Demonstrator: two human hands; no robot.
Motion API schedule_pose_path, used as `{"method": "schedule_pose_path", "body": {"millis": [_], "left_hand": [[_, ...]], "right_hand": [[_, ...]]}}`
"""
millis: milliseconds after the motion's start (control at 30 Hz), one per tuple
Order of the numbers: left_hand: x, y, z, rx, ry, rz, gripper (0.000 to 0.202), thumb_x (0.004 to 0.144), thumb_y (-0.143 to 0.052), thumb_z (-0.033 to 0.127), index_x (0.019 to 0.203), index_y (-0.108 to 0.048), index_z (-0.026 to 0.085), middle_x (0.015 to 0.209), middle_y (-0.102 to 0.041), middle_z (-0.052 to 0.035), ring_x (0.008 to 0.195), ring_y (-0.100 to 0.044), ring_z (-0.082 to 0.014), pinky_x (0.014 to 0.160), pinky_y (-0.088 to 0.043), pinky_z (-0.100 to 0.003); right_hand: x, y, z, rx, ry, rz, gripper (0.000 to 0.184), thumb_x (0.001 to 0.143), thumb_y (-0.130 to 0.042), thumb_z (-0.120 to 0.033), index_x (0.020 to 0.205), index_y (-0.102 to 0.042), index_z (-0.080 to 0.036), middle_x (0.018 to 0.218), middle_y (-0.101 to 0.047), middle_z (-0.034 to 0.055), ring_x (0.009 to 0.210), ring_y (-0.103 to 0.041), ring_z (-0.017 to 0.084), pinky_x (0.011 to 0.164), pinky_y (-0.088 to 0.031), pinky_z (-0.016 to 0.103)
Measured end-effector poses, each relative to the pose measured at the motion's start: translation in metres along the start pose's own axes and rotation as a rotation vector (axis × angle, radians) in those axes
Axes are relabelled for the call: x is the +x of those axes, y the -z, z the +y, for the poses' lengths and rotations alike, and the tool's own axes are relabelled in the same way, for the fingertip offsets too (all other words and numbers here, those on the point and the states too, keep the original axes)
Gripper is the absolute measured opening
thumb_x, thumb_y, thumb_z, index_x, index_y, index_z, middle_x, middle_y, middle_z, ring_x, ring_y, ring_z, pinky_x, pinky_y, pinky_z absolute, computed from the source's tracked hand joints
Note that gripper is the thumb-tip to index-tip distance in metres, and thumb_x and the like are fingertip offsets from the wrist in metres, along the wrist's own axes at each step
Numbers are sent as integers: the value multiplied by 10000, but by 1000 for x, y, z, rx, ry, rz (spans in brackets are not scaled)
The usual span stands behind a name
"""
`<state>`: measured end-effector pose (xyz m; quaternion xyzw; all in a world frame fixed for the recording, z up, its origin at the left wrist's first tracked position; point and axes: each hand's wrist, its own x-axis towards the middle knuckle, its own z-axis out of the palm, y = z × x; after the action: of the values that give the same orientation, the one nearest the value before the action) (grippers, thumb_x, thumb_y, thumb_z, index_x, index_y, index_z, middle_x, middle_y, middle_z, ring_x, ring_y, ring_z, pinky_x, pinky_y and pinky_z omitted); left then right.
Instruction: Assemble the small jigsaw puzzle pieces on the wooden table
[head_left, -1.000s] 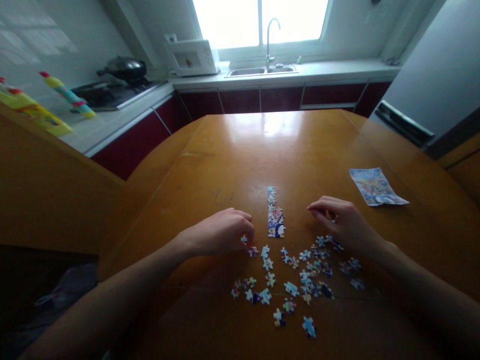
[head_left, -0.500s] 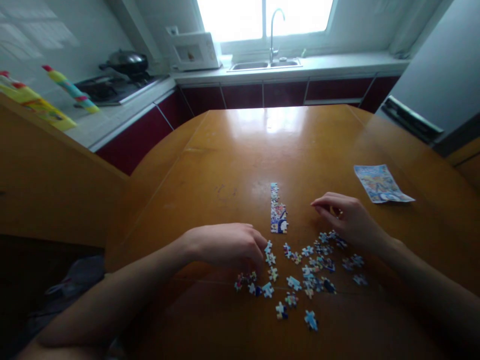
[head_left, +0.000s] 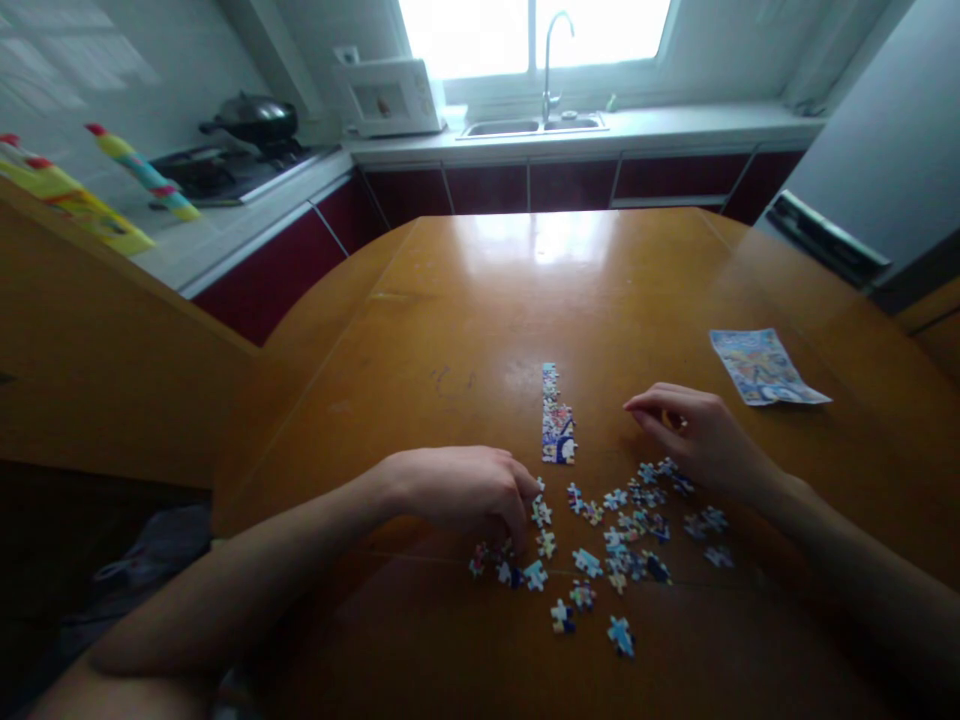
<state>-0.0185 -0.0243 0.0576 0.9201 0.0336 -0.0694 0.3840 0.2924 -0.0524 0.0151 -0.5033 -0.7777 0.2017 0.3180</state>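
My left hand (head_left: 469,492) is low over the table, palm down, with its fingers apart. Its index finger reaches the edge of a short column of loose jigsaw pieces (head_left: 541,512), and its thumb is down by a cluster of pieces (head_left: 510,574). To the right, my right hand (head_left: 686,425) rests with thumb and fingertips drawn together; no piece shows at the tips. Between the hands stands a joined strip of jigsaw puzzle (head_left: 557,430), narrow at its far end and wider near me. More loose pieces (head_left: 634,530) lie scattered in front of the right hand.
A creased picture sheet (head_left: 765,368) lies on the wooden table (head_left: 450,320) at the right. Beyond the table are a counter with a sink (head_left: 502,128), a microwave (head_left: 394,97) and a stove with a black pan (head_left: 255,122). Yellow bottles (head_left: 142,172) stand at the left.
My left hand has shifted very slightly to the right, its index finger now covering more of the top loose piece. The right hand and the joined strip stay as they were.
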Motion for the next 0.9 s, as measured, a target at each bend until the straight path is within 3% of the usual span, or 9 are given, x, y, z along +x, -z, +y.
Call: {"method": "schedule_pose_path", "body": {"millis": [233,467,600,800,867,900], "left_hand": [[0,-3,4,98,114,-11,122,824,-750,137,875,-725,245,879,-710,-25,775,-660,-175,695,-490,-261],[1,-5,10,126,107,-22,164,851,-703,90,903,-689,245,937,-714,-17,853,-660,-174,781,-489,-247],[-1,-3,13,152,111,-18,207,799,-732,67,873,-650,242,1005,-693,-6,904,-637,-172,747,-476,-224],[2,4,9,-44,48,68,166,867,-622,53,849,-632,217,887,-687,-3,778,-619,-125,694,-472,-196],[7,2,3,-120,35,138,141,885,-603,70,874,-643,204,889,-682,-16,814,-619,-130,753,-487,-213],[10,-1,0,-148,57,234,134,891,-586,74,879,-646,194,901,-674,-23,836,-615,-132,767,-488,-224]], "right_hand": [[0,1,-1,-4,6,9,144,934,-580,-229,908,-717,-194,819,-696,43,657,-572,145,596,-444,293],[0,0,-2,24,5,11,126,931,-590,-192,915,-714,-187,821,-680,32,671,-558,137,609,-435,285],[1,1,-3,38,5,18,121,924,-593,-175,907,-712,-188,809,-678,29,672,-558,137,617,-439,283],[-4,-8,-21,99,7,40,125,920,-584,-160,955,-701,-184,807,-673,28,689,-575,140,632,-452,285],[-11,-18,-35,154,0,34,159,919,-582,-166,1042,-682,-187,815,-673,25,684,-578,140,633,-461,287],[-14,-23,-43,196,4,10,142,912,-593,-170,1028,-674,-189,811,-671,22,689,-582,141,632,-465,284]]}}
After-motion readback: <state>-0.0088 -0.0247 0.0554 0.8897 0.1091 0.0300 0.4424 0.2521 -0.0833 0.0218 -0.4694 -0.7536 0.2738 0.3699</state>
